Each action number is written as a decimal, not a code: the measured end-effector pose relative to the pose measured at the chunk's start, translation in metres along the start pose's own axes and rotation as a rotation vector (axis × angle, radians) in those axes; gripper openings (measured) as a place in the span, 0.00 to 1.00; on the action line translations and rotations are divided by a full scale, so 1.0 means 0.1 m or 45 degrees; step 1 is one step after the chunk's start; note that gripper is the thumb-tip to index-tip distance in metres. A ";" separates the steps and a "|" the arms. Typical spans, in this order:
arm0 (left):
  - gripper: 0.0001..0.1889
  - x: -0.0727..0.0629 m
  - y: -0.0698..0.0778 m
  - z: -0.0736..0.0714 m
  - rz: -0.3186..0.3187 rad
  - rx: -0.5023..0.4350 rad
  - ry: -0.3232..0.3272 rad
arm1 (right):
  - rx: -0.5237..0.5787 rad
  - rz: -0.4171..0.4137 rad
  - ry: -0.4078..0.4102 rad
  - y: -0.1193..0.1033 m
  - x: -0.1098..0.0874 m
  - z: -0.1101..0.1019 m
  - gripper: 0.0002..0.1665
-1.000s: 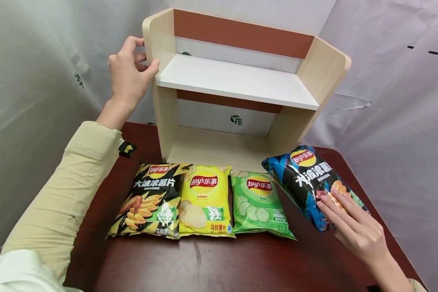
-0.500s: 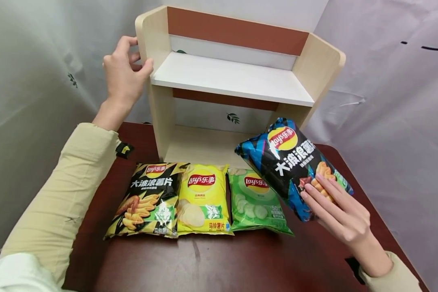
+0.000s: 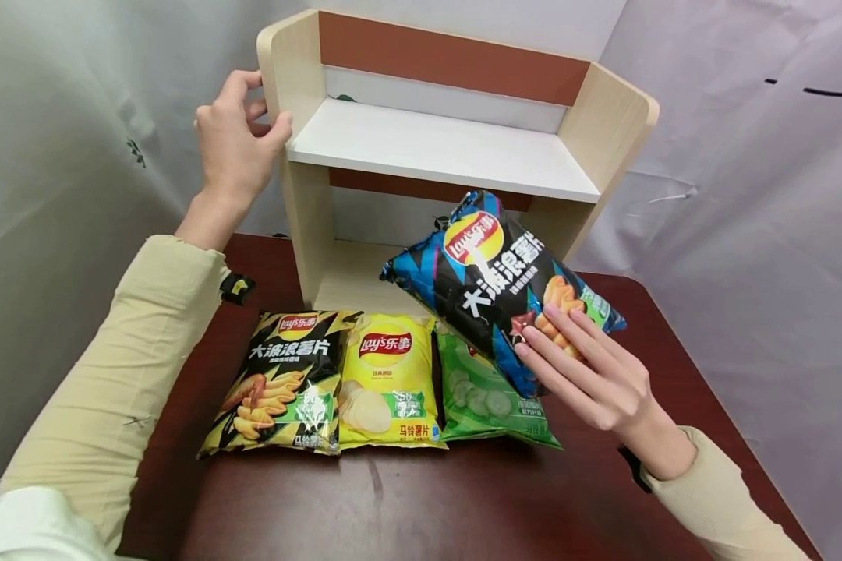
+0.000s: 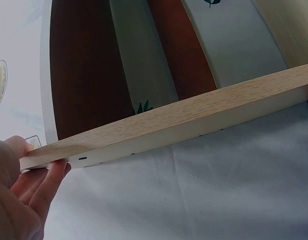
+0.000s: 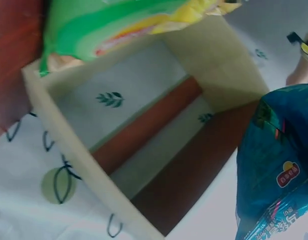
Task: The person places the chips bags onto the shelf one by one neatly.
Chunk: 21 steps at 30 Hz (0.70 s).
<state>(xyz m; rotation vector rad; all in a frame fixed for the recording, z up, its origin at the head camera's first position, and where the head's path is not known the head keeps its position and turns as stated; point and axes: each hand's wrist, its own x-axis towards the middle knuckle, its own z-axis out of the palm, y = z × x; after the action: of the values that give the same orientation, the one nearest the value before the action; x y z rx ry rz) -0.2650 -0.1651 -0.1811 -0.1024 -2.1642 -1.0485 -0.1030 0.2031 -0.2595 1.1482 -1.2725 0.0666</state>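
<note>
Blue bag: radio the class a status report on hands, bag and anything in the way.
Right hand holding blue bag, tilted. Left hand gripping shelf by its side. Three other bags lined up in front, possibly in the way.

Left sleeve [image 3: 87,389]: beige, wrinkled; white cloth [image 3: 38,520] above. Right sleeve [image 3: 719,487]: beige. Black, yellow-marked unit [image 3: 236,288] at left cuff [image 3: 178,257].

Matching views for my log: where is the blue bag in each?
Head: the blue bag is right of centre, in the right hand.
Left wrist: not in it.
Right wrist: the blue bag, lower right, cut off by the edge.
Shared landmark: the shelf, in all three.
</note>
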 end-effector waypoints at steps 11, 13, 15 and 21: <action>0.23 -0.01 0.01 0.02 -0.001 0.004 -0.008 | -0.068 0.004 0.100 0.13 0.26 0.34 0.08; 0.23 -0.01 0.01 0.02 0.004 0.009 -0.009 | -0.092 0.010 0.095 0.17 0.28 0.43 0.08; 0.23 -0.01 0.00 0.02 0.010 0.011 -0.010 | -0.116 0.016 0.075 0.21 0.30 0.51 0.09; 0.23 0.00 -0.01 0.03 0.015 0.002 -0.019 | -0.131 0.037 -0.005 0.34 0.38 0.71 0.16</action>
<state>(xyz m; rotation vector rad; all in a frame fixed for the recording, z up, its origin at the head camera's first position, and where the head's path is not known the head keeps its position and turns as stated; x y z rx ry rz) -0.2670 -0.1636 -0.1834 -0.1225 -2.1750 -1.0427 -0.1600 0.1501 -0.2191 1.0420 -1.2820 0.0200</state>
